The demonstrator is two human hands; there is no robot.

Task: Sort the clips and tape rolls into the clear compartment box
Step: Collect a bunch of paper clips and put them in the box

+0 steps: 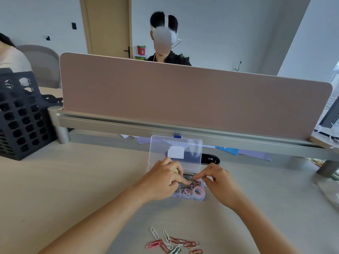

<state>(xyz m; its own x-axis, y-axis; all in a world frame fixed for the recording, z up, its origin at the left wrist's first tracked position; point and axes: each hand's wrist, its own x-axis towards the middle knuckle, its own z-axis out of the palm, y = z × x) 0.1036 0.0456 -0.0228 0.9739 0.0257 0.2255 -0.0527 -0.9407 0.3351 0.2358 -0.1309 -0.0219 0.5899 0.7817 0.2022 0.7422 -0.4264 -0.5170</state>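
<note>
The clear compartment box (201, 197) lies on the desk with its lid (176, 146) standing open. Pink tape rolls (198, 191) fill its two front compartments. Coloured paper clips (194, 182) lie in the middle compartment. My left hand (161, 180) covers the box's left side with curled fingers and pinches clips over that middle compartment. My right hand (220, 180) reaches in from the right, its straight index finger touching the same clips. A yellowish item (176, 171) shows behind my left hand, mostly hidden. Several loose clips (172, 241) lie near the front edge.
A pink desk divider (192, 99) on a metal rail closes off the back, and a person sits behind it. A black perforated basket (20, 118) stands at the left. A black object (211, 158) lies behind the box. Clear plastic (328, 195) lies at the right.
</note>
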